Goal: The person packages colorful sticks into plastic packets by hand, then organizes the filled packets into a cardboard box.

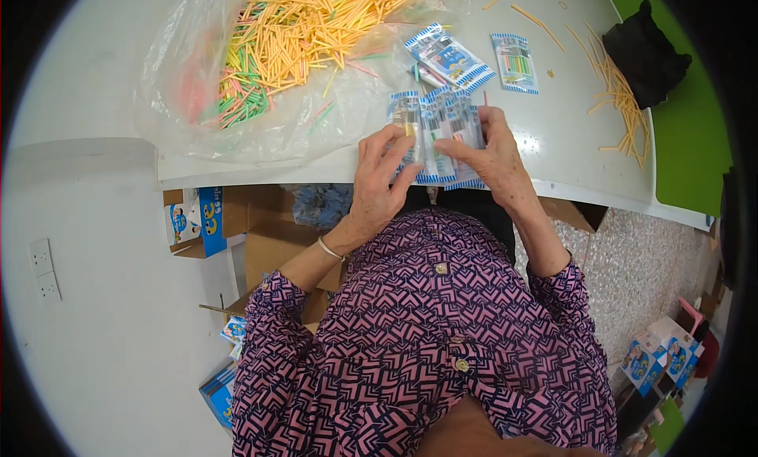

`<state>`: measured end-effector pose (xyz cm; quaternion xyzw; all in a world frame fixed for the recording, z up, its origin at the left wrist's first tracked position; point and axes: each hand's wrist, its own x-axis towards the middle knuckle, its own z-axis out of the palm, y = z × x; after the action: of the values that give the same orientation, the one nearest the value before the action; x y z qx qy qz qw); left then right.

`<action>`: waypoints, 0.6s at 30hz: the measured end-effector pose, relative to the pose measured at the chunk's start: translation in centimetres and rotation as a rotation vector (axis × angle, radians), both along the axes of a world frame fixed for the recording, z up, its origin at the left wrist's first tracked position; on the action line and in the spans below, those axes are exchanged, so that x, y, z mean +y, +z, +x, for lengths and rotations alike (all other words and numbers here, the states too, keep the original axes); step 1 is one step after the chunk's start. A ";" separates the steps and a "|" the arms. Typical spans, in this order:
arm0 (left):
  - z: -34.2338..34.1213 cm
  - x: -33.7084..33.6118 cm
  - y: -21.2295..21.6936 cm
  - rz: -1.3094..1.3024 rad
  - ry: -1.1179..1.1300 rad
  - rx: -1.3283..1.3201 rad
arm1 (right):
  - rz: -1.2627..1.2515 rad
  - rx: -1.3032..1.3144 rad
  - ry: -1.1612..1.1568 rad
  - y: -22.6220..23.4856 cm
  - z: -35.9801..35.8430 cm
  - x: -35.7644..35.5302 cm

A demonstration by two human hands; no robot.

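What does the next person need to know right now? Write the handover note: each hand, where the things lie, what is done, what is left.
Left hand: grip closed on the fanned stack of small blue-and-white packets at the near table edge.
Right hand: fingers on the same stack, steadying it.
On the white table: two more packets lie loose and; a clear bag holds a heap of yellow, green and pink sticks; stray yellow sticks lie at right beside a black cloth.
Done: several packets filled.
Left: most sticks are unpacked.

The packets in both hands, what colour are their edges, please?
Blue-and-white striped edges on the packets, clearest in the head view.
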<state>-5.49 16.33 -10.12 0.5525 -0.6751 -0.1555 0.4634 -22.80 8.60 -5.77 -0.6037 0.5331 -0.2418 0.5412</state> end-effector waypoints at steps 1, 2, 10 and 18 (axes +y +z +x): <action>0.1 0.0 -0.2 -0.003 0.001 -0.001 | -0.002 -0.106 -0.039 -1.2 -0.5 0.0; 0.1 -0.1 -0.3 0.065 -0.024 0.143 | -0.004 -0.211 -0.079 -1.9 -0.8 0.0; -0.6 -2.8 -0.5 0.225 -0.074 0.536 | 0.139 -0.652 -0.164 -1.9 -2.3 0.7; -2.0 -4.5 1.9 0.330 -0.190 0.860 | 0.118 -0.757 -0.159 -2.6 -1.7 -0.6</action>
<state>-7.54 11.78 -8.26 0.4399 -0.4356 -0.5172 0.5910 -24.54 8.02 -8.40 -0.3964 0.3536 -0.4575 0.7131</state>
